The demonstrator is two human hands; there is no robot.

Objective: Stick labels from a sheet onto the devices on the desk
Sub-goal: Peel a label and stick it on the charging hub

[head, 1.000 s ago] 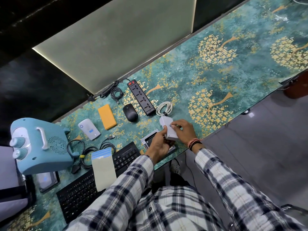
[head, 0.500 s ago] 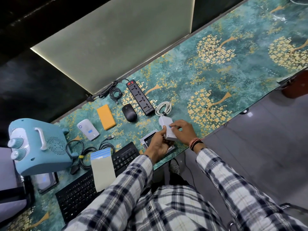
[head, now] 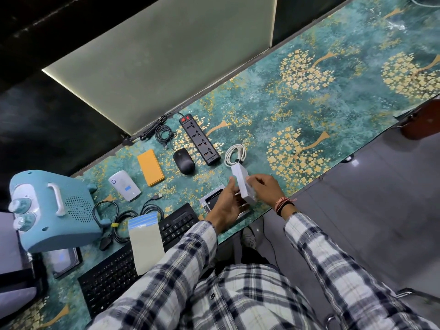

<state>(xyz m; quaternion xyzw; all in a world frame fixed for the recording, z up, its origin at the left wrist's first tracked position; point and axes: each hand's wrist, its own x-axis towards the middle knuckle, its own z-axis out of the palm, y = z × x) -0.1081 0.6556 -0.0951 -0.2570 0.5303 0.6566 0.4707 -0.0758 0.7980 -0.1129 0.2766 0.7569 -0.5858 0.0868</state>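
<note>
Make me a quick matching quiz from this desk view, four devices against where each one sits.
Things:
1. white adapter
2. label sheet
3. black mouse
4. orange power bank

Places:
A. lying across the keyboard
B. between the power bank and the power strip
C. held in both hands
D. between the white router and the mouse

Pairs: 1-C, 2-A, 3-B, 4-D

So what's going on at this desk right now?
A person in a plaid shirt holds a white adapter tilted up off the desk, the right hand gripping one edge and the left hand supporting the other. The label sheet lies on the keyboard, untouched.
</note>
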